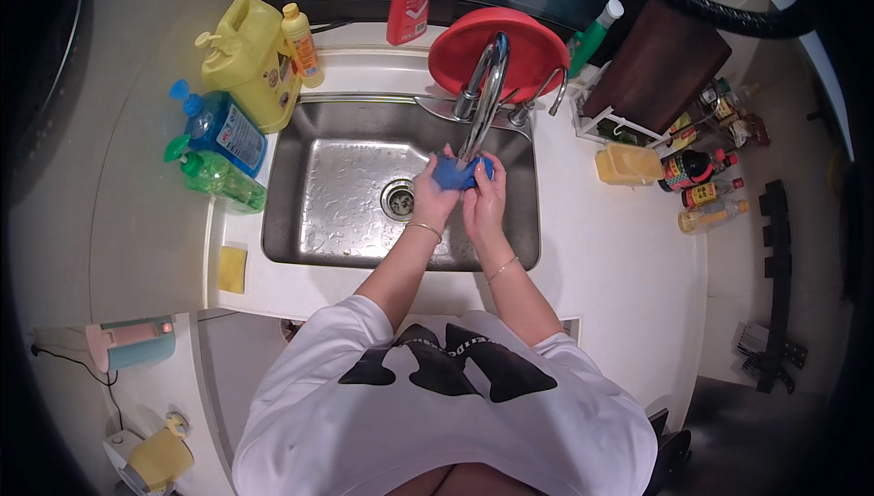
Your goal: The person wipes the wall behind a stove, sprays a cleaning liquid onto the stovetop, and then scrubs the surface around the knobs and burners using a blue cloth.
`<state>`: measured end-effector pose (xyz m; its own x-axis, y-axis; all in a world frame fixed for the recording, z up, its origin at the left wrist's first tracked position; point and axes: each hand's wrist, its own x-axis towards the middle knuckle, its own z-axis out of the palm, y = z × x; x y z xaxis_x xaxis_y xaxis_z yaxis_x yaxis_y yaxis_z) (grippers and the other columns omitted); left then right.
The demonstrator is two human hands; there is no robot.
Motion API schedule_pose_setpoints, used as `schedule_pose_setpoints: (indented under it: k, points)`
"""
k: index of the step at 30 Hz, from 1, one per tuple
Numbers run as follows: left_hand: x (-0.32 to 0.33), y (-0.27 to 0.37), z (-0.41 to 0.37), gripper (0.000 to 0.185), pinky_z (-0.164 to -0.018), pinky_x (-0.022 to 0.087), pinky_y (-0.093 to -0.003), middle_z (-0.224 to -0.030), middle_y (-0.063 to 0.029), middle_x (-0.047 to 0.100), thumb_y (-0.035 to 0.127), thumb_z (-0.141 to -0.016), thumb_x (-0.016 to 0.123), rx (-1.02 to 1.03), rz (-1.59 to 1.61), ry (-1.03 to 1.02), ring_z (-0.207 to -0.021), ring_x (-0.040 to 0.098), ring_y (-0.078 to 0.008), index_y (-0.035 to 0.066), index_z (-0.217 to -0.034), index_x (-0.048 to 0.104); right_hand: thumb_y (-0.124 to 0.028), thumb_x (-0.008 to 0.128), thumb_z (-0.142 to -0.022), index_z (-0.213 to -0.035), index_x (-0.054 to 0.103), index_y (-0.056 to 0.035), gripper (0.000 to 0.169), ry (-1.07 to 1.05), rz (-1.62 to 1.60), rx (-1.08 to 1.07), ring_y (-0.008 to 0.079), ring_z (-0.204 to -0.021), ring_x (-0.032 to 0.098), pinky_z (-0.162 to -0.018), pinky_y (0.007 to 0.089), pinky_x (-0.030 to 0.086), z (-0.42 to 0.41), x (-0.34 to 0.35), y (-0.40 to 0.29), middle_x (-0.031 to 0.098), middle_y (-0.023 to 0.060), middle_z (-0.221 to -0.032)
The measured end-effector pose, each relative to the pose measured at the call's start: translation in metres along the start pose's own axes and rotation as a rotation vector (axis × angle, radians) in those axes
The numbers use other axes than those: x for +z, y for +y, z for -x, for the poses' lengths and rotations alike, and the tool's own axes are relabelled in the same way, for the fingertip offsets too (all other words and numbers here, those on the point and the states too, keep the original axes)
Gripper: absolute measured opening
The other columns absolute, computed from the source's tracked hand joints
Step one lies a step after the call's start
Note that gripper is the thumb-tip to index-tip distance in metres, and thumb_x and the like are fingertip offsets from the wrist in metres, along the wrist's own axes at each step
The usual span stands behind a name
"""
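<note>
Both my hands are over the right half of a stainless steel sink (341, 223), under the spout of a chrome faucet (493, 86). Between them is a blue cloth or sponge (450, 173), wet and partly blurred, whose exact kind I cannot tell. My left hand (435, 192) grips its left part, the fingers curled around it. My right hand (486, 199) holds its right end, with the thumb and fingers pressed on the blue material. The sink's drain (398, 200) lies just left of my left hand.
A red plastic basin (450, 52) leans behind the faucet. Left of the sink stand a yellow jug (249, 79), a blue pump bottle (229, 130), a green pump bottle (222, 182) and a yellow sponge (232, 269). A yellow container (628, 164) and several sauce bottles stand right.
</note>
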<state>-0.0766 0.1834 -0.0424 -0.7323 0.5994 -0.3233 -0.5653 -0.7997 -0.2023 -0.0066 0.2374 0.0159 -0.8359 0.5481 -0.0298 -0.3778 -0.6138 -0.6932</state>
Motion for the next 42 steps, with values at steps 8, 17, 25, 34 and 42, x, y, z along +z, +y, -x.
schedule_pose_setpoints:
  k: [8,17,25,34,42]
  points:
    - [-0.008,0.018,0.005,0.035,-0.099,0.04,-0.0489,-0.084,-0.0084,0.059,0.035,-0.099,0.037,0.088,0.069,0.052,-0.092,0.056,-0.025,0.006,-0.092,0.055,-0.011,0.048,-0.096,-0.118,0.045,-0.0036,0.024,0.059,-0.21,0.13,0.0302,-0.113,0.052,-0.102,0.0437,0.04,-0.003,0.002,0.015,0.055,0.0165,-0.115]
    - [0.023,0.01,0.027,0.045,-0.077,0.05,-0.0393,-0.056,0.0026,0.037,0.053,-0.089,0.05,0.159,-0.058,0.125,-0.048,0.041,-0.0133,0.011,-0.077,0.045,-0.017,0.037,-0.099,-0.112,0.045,-0.0016,0.022,0.004,-0.371,0.496,0.0329,-0.101,0.055,-0.094,0.0473,0.044,-0.034,-0.052,0.033,0.056,0.0184,-0.106]
    - [0.05,0.007,0.056,0.044,-0.041,0.038,-0.0252,-0.048,0.002,0.033,0.052,-0.092,0.049,0.246,-0.765,0.029,-0.035,0.032,-0.0109,0.01,-0.076,0.047,-0.017,0.031,-0.098,-0.112,0.048,0.004,0.03,0.109,-0.407,1.201,0.035,-0.103,0.055,-0.096,0.0536,0.039,-0.065,-0.07,0.022,0.056,0.0205,-0.109]
    - [0.019,-0.019,0.079,0.039,-0.043,0.037,-0.0276,-0.048,-0.0016,0.048,0.033,-0.088,0.059,0.386,-1.697,-0.577,-0.042,0.048,-0.0151,0.008,-0.059,0.052,-0.012,0.049,-0.093,-0.1,0.054,0.0013,0.016,-0.239,-0.011,1.379,0.0289,-0.089,0.06,-0.083,0.0451,0.05,-0.075,-0.074,-0.009,0.061,0.0148,-0.094]
    - [0.006,-0.041,0.071,0.042,-0.046,0.037,-0.0383,-0.046,-0.0035,0.049,0.038,-0.079,0.063,0.704,-2.354,-1.277,-0.045,0.05,-0.0246,0.013,-0.049,0.048,-0.007,0.056,-0.09,-0.094,0.05,-0.0041,0.008,-0.381,0.512,1.043,0.0169,-0.067,0.053,-0.068,0.0318,0.051,-0.063,-0.047,-0.033,0.053,0.0051,-0.075]
